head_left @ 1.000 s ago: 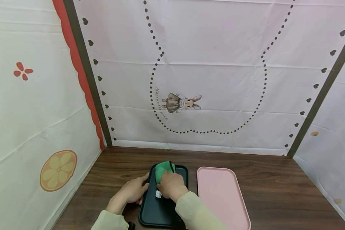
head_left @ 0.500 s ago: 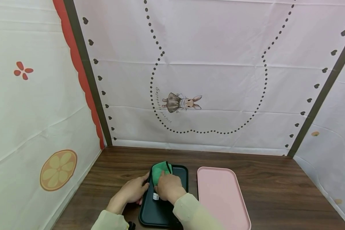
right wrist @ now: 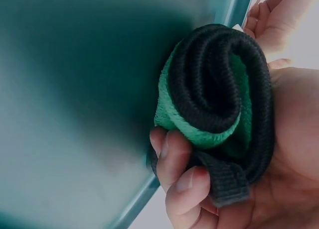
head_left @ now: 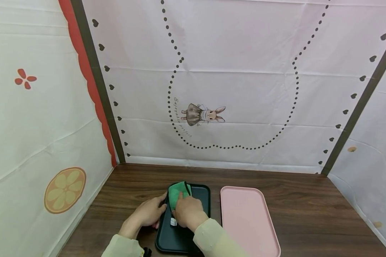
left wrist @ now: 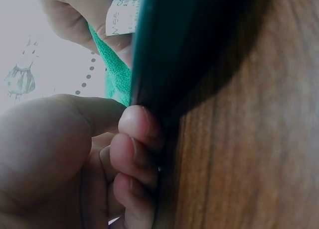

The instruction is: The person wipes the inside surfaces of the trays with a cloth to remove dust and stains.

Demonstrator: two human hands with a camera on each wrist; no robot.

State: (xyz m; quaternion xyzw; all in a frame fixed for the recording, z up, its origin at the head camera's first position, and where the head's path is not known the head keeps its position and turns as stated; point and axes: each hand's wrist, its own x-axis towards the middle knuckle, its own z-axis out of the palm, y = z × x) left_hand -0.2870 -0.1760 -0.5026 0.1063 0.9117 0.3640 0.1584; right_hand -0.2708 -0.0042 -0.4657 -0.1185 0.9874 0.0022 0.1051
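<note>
A dark green tray (head_left: pixel 180 241) lies on the wooden table. My left hand (head_left: pixel 148 212) holds its left edge; in the left wrist view, the thumb reaches the rim while curled fingers (left wrist: pixel 132 152) sit against the side near the tabletop. With my right hand (head_left: pixel 189 213) I grip a green towelling cloth (head_left: pixel 177 194) and press it onto the tray's far left part. The right wrist view shows the cloth (right wrist: pixel 184 84) folded over, its black border outward and curled fingers (right wrist: pixel 187 189) around it. A white label (head_left: pixel 173 221) sticks out below the cloth.
To the right of the dark tray lies a pink tray (head_left: pixel 249 217), a narrow gap between them. A printed white sheet (head_left: pixel 231 89) hangs behind the table (head_left: pixel 302 207), and similar sheets close off both sides.
My right hand has slid the cloth slightly left across the tray, up to the left rim. The left hand and both trays have stayed where they were.
</note>
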